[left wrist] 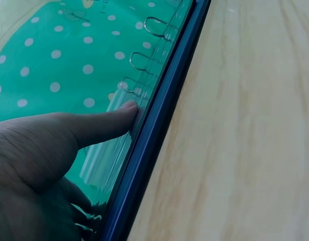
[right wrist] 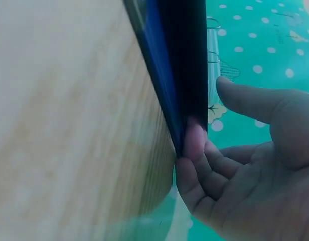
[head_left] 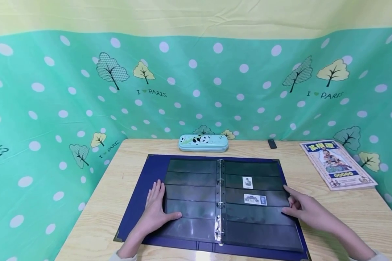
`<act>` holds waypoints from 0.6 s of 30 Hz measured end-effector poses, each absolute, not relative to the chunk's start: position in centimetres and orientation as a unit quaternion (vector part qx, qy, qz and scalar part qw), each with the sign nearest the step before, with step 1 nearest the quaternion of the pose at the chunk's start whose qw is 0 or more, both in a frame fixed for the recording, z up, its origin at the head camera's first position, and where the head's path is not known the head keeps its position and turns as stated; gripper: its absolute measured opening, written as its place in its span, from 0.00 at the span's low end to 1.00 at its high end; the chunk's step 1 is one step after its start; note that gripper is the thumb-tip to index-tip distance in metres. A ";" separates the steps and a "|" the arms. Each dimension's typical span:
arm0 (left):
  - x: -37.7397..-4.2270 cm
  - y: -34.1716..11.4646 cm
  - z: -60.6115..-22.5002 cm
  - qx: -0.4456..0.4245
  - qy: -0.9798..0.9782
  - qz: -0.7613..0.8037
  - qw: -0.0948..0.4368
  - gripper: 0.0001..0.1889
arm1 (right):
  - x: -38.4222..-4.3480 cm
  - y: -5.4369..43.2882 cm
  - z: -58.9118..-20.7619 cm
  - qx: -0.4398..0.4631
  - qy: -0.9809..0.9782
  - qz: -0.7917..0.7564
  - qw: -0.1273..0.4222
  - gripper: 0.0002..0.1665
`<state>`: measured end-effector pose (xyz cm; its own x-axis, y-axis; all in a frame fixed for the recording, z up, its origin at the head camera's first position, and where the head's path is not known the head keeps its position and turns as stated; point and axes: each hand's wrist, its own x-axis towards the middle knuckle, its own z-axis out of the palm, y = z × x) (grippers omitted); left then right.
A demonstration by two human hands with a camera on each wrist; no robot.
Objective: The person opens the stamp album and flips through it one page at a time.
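Note:
A dark blue ring-binder stamp album (head_left: 205, 245) lies open on the table, with metal rings down its middle. My left hand (head_left: 157, 212) rests on the left black pocket page (head_left: 192, 192), fingers straight and thumb spread; the left wrist view shows the thumb (left wrist: 107, 123) on the glossy surface. At the outer edge of the right black pocket page (head_left: 258, 232), my right hand (head_left: 308, 208) holds the edge, thumb over the page. Fingertips (right wrist: 194, 140) reach between page and cover in the right wrist view. Two stamps, one upright (head_left: 247, 182) and one wide (head_left: 255, 199), sit in that page's pockets.
Behind the album stands a light blue panda pencil case (head_left: 203, 143). A small black object (head_left: 272, 144) lies to its right, and a printed booklet (head_left: 338, 165) at the table's right side. A green dotted curtain (head_left: 182, 90) borders the wooden table (head_left: 94, 221).

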<state>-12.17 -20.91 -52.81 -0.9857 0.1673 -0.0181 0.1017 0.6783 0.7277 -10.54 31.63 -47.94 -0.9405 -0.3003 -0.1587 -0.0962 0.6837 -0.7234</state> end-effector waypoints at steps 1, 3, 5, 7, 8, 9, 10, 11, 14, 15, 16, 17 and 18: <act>-12.2 -20.9 -52.6 0.073 0.913 0.400 0.038 0.74 | -10.3 31.8 -47.9 -0.102 0.902 -0.396 0.143 0.51; -12.1 -20.6 -52.0 0.069 0.911 0.407 0.028 0.69 | -10.0 31.9 -47.8 -0.085 0.894 -0.412 0.155 0.50; -11.9 -20.4 -51.2 0.054 0.909 0.413 0.022 0.64 | -9.5 31.9 -47.6 -0.073 0.892 -0.420 0.150 0.48; -11.7 -20.0 -50.5 0.040 0.907 0.418 0.015 0.57 | -9.1 31.7 -47.5 -0.075 0.896 -0.419 0.125 0.47; -11.5 -19.7 -50.2 0.032 0.907 0.419 0.010 0.54 | -9.0 31.6 -47.4 -0.079 0.899 -0.417 0.109 0.46; -11.4 -19.4 -49.9 0.028 0.906 0.422 0.004 0.50 | -8.8 31.5 -47.3 -0.086 0.902 -0.413 0.091 0.46; -11.3 -19.1 -49.7 0.028 0.904 0.426 -0.004 0.47 | -8.7 31.3 -47.2 -0.094 0.904 -0.412 0.072 0.46; -11.1 -18.8 -49.5 0.033 0.902 0.431 -0.014 0.44 | -8.6 31.1 -47.1 -0.102 0.904 -0.412 0.057 0.46; -10.8 -17.7 -48.9 0.055 0.893 0.445 -0.037 0.38 | -8.3 30.5 -46.7 -0.143 0.896 -0.420 0.014 0.47; -10.7 -17.4 -48.8 0.064 0.890 0.449 -0.042 0.36 | -8.2 30.3 -46.6 -0.162 0.889 -0.428 0.000 0.47; -10.5 -17.0 -48.6 0.073 0.886 0.456 -0.044 0.35 | -8.1 30.0 -46.4 -0.181 0.881 -0.437 -0.011 0.46; -10.4 -16.7 -48.4 0.079 0.883 0.461 -0.044 0.34 | -8.1 29.7 -46.2 -0.200 0.873 -0.445 -0.018 0.46; -10.3 -16.3 -48.2 0.085 0.879 0.467 -0.042 0.33 | -8.0 29.5 -46.0 -0.217 0.865 -0.451 -0.024 0.46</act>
